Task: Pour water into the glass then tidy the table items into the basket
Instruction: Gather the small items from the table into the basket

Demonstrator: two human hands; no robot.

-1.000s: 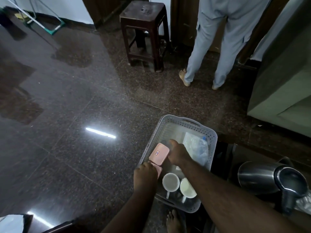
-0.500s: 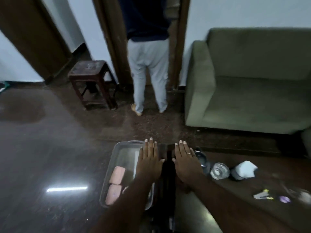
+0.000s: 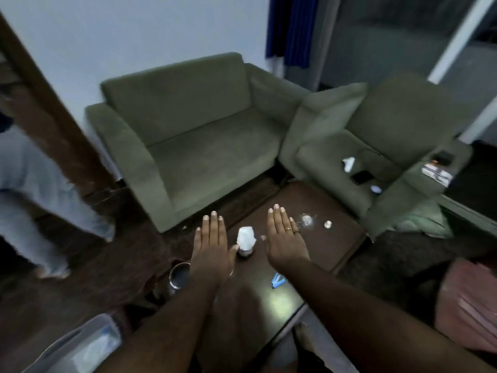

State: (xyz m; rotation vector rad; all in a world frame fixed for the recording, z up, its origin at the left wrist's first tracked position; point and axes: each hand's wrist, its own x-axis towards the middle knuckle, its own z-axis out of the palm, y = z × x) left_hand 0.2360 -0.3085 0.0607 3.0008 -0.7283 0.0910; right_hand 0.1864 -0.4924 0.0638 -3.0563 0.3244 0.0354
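Both my hands are out flat over the dark table point(image 3: 330, 238), fingers straight, each grip released and holding nothing. My left hand point(image 3: 211, 246) and right hand point(image 3: 285, 238) flank a white-topped bottle point(image 3: 245, 239) standing between them. The steel kettle point(image 3: 178, 274) sits by my left wrist. The glass point(image 3: 306, 219) stands just beyond my right fingers. The basket point(image 3: 78, 345) is down at lower left.

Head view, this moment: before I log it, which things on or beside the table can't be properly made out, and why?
- Basket: cut off by the bottom-left edge; contents blurred.
- Steel vessel: partly behind the left hand; contents not visible.
- White-topped item between the hands: blurred, identity unclear.
- Small things beyond the right hand: too small and blurred.
- Blue item: too blurred to name.
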